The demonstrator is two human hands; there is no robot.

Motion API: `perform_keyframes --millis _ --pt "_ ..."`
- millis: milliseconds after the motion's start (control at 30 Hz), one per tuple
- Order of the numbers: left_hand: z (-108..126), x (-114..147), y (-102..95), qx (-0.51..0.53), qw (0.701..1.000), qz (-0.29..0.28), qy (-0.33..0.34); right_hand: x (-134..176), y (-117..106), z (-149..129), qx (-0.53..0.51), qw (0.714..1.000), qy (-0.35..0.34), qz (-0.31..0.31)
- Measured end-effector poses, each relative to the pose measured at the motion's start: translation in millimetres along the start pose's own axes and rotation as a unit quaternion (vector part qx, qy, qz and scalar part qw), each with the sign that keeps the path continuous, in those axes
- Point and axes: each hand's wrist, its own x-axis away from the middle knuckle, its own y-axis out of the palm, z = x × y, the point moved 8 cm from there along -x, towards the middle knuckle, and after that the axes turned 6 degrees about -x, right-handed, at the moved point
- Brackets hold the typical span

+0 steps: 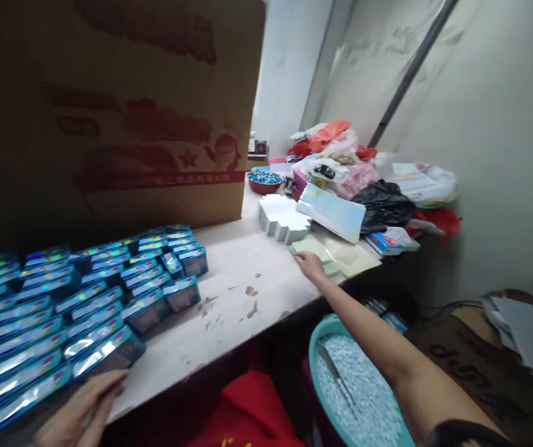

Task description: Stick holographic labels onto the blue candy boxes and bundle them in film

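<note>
My right hand [311,267] reaches across the table to a pale green stack of paper [315,248], its fingers closed at the near left corner. Just behind that stack stand white stacked cards [282,216] with a stepped outline. Low on the left, my left hand [82,406] is beside the table's front edge, thumb and fingers a little apart with nothing visible between them. It is nearest to the front of several rows of shiny blue boxes [94,310], which have clear-looking lower sides.
A tall cardboard box [164,112] stands behind the blue boxes. Plastic bags [340,152] and a blue-and-white sheet [334,211] are piled at the far right. A red bowl [266,185] sits farther back. Below my right arm, a teal tub [315,366] holds small pale pieces and long metal tweezers [338,379].
</note>
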Motion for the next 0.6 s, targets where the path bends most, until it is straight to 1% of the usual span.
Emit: perform_keyframes --millis 33,67,100,133,167,200,233,300,367,400,467,533,600 --pt "36.9 -5.9 16.2 0.032 0.999 -0.015 0.039 -9.0 -14.4 30.2 0.015 0.999 0.027 0.015" --pt "68.1 -10.7 33.3 0.043 0.996 -0.037 0.076 -17.8 -23.5 53.2 0.021 0.999 0.043 0.021" --pt "92.5 -15.0 51.9 0.037 0.992 -0.065 0.106 -27.1 -27.9 69.2 0.026 0.998 0.052 0.026" --pt "111.3 -19.2 70.4 0.022 0.987 -0.091 0.133 -37.3 -27.7 78.3 0.029 0.998 0.053 0.028" --pt "125.3 -23.4 88.0 0.0 0.981 -0.112 0.157 -48.8 -23.7 81.0 0.027 0.998 0.045 0.028" --pt "134.7 -27.5 104.4 -0.025 0.976 -0.127 0.174 -61.4 -17.5 77.6 0.025 0.999 0.03 0.031" --pt "140.1 -31.6 118.5 -0.052 0.973 -0.134 0.183 -75.1 -10.5 69.7 0.025 0.999 0.01 0.038" --pt "141.9 -38.7 138.8 -0.1 0.971 -0.127 0.175 -103.6 2.3 46.0 0.035 0.997 -0.036 0.063" --pt "137.4 -42.3 149.3 -0.135 0.973 -0.109 0.152 -131.7 12.3 22.1 0.055 0.992 -0.068 0.088" --pt "134.7 -42.5 152.1 -0.147 0.974 -0.102 0.142 -145.1 16.6 13.5 0.065 0.991 -0.07 0.094" --pt "130.7 -41.0 154.9 -0.162 0.973 -0.098 0.133 -169.6 24.4 5.7 0.082 0.991 -0.045 0.091" --pt "128.7 -39.1 155.5 -0.171 0.971 -0.101 0.13 -189.0 30.3 6.7 0.101 0.992 -0.005 0.08" --pt "127.7 -38.4 155.4 -0.178 0.97 -0.107 0.128 -203.0 33.7 10.2 0.12 0.99 0.019 0.066"
